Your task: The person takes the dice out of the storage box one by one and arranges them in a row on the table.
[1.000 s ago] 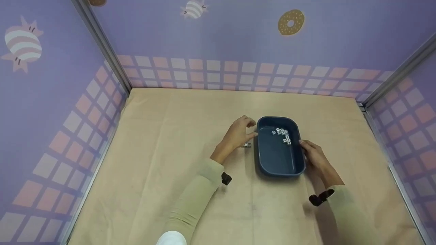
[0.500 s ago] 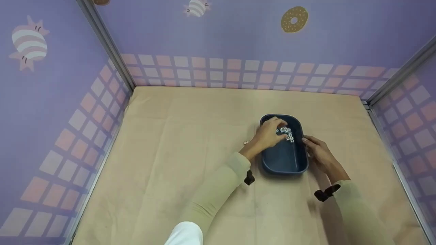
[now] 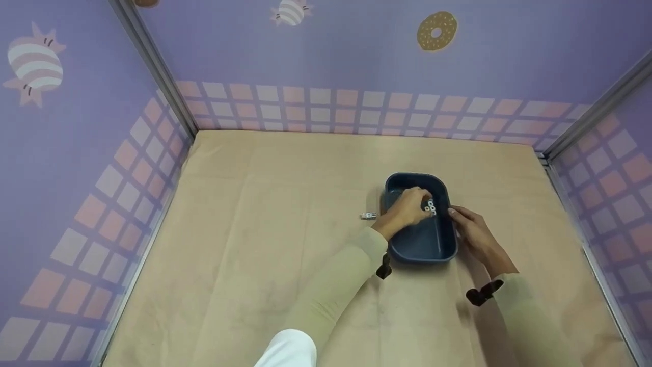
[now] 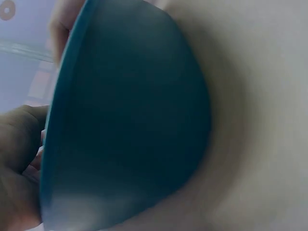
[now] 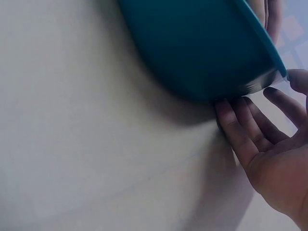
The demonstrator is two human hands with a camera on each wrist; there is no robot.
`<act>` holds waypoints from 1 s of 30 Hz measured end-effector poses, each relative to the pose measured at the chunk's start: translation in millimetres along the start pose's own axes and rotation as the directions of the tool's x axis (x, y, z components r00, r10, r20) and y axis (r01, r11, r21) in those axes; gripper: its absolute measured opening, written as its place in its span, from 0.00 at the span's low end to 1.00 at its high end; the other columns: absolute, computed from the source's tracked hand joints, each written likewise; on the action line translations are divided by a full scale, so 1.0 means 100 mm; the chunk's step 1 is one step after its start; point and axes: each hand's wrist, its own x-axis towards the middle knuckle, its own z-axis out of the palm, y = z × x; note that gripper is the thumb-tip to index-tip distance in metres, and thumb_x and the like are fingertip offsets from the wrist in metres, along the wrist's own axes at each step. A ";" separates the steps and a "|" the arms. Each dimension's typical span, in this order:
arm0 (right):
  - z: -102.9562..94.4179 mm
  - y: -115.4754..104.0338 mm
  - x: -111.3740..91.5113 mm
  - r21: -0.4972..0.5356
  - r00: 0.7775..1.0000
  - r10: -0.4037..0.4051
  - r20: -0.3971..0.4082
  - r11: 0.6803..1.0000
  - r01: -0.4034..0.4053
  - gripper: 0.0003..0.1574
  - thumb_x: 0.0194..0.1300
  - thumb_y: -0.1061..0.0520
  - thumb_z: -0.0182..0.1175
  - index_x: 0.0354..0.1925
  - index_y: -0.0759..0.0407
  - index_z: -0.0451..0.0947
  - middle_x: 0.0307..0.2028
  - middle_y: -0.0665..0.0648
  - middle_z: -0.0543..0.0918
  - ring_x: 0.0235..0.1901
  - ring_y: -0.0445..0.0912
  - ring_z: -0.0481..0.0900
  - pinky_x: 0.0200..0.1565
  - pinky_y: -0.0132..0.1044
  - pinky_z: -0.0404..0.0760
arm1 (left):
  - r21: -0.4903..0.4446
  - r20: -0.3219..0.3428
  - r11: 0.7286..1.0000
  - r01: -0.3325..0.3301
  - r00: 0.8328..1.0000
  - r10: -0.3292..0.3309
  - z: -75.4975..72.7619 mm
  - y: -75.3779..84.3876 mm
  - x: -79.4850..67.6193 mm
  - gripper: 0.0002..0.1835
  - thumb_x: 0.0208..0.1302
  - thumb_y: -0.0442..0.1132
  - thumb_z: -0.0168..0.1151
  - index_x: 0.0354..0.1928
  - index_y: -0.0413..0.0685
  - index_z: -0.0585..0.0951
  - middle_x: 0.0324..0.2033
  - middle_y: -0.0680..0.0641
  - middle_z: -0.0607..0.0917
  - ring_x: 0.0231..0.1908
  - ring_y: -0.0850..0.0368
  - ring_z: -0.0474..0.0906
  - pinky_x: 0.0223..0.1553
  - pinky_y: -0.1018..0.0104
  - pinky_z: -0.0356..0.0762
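The dark blue tub [image 3: 416, 250] has small white cubes [image 3: 432, 208] with dark marks inside it. My left hand [image 3: 407, 208] reaches over the tub's left rim, thumb and fingers curved and apart right at the cubes, hiding some of them. A gap shows between its fingertips. In the left wrist view, the tub's outer wall [image 4: 130, 110] covers most of that hand's work. My right hand [image 3: 472, 229] steadies the tub's right side. Its extended fingers [image 5: 236, 130] touch the outer wall, and the thumb meets the rim in the right wrist view.
A short row of similar white cubes [image 3: 368, 216] lies on the beige cloth [image 3: 265, 214] just left of the tub. Purple patterned walls [image 3: 326, 56] enclose the table at the back and both sides.
My left hand has moved right, from outside the tub's left rim to among the cubes inside. The row outside is uncovered. My right hand stays at the tub's side.
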 end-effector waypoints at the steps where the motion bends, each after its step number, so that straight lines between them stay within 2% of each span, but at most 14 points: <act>1: 0.00 0.00 0.00 -0.001 1.000 0.002 0.002 1.000 -0.002 0.45 0.83 0.41 0.55 0.82 0.63 0.56 0.82 0.64 0.57 0.82 0.56 0.50 0.81 0.51 0.47 | 0.003 0.004 1.000 -0.004 1.000 0.004 0.02 0.00 0.01 0.27 0.71 0.45 0.73 0.68 0.45 0.80 0.60 0.49 0.83 0.60 0.59 0.78 0.61 0.71 0.75; 6: 0.00 0.03 -0.01 0.011 1.000 0.007 -0.001 1.000 -0.007 0.45 0.83 0.41 0.54 0.82 0.64 0.56 0.81 0.65 0.58 0.82 0.56 0.52 0.81 0.51 0.48 | -0.007 0.010 1.000 -0.029 1.000 0.029 0.15 -0.02 0.03 0.26 0.68 0.43 0.75 0.65 0.42 0.82 0.56 0.47 0.86 0.56 0.58 0.81 0.59 0.71 0.77; 10: -0.01 0.06 0.00 0.023 1.000 0.006 -0.004 1.000 -0.006 0.43 0.84 0.42 0.53 0.82 0.65 0.56 0.80 0.66 0.59 0.81 0.56 0.55 0.80 0.51 0.51 | -0.025 0.005 0.999 -0.029 1.000 0.029 0.21 -0.05 0.05 0.21 0.68 0.40 0.75 0.60 0.43 0.84 0.52 0.48 0.86 0.52 0.60 0.80 0.55 0.72 0.77; 13: -0.01 0.07 0.01 0.032 1.000 0.007 0.009 0.999 -0.007 0.42 0.85 0.43 0.51 0.82 0.65 0.55 0.80 0.66 0.59 0.81 0.56 0.54 0.80 0.50 0.50 | -0.043 0.001 0.999 -0.017 1.000 0.017 0.24 -0.06 0.05 0.16 0.69 0.36 0.73 0.57 0.44 0.85 0.49 0.49 0.86 0.47 0.62 0.79 0.50 0.73 0.78; 16: -0.02 0.07 0.00 0.033 1.000 0.004 0.017 0.999 -0.004 0.42 0.85 0.43 0.51 0.82 0.65 0.55 0.81 0.65 0.57 0.82 0.55 0.51 0.81 0.47 0.47 | -0.050 -0.007 0.999 -0.019 1.000 0.018 0.25 -0.07 0.06 0.14 0.68 0.33 0.72 0.54 0.44 0.85 0.46 0.50 0.87 0.42 0.63 0.78 0.45 0.75 0.77; 20: -0.01 0.05 -0.02 0.016 1.000 0.001 0.002 1.000 -0.001 0.44 0.84 0.40 0.52 0.82 0.66 0.56 0.80 0.66 0.59 0.82 0.55 0.53 0.80 0.45 0.49 | -0.043 -0.021 0.999 -0.033 0.999 0.032 0.27 -0.08 0.06 0.11 0.68 0.30 0.70 0.51 0.44 0.86 0.42 0.50 0.87 0.38 0.65 0.77 0.40 0.76 0.75; 26: 0.00 0.03 -0.03 0.006 1.000 -0.003 -0.014 1.000 0.003 0.46 0.83 0.39 0.54 0.81 0.67 0.56 0.80 0.66 0.60 0.81 0.55 0.54 0.80 0.46 0.50 | -0.003 -0.067 0.999 -0.047 0.997 0.047 0.26 -0.05 0.06 0.08 0.72 0.32 0.67 0.51 0.46 0.86 0.43 0.52 0.85 0.41 0.64 0.78 0.43 0.75 0.77; 30: -0.01 0.02 -0.02 -0.011 1.000 -0.011 -0.010 1.000 0.011 0.44 0.83 0.39 0.53 0.81 0.65 0.58 0.78 0.66 0.64 0.78 0.54 0.62 0.79 0.47 0.55 | -0.038 -0.092 0.998 -0.054 0.994 0.051 0.16 0.03 0.03 0.07 0.73 0.36 0.68 0.50 0.47 0.86 0.45 0.53 0.85 0.42 0.66 0.80 0.43 0.76 0.77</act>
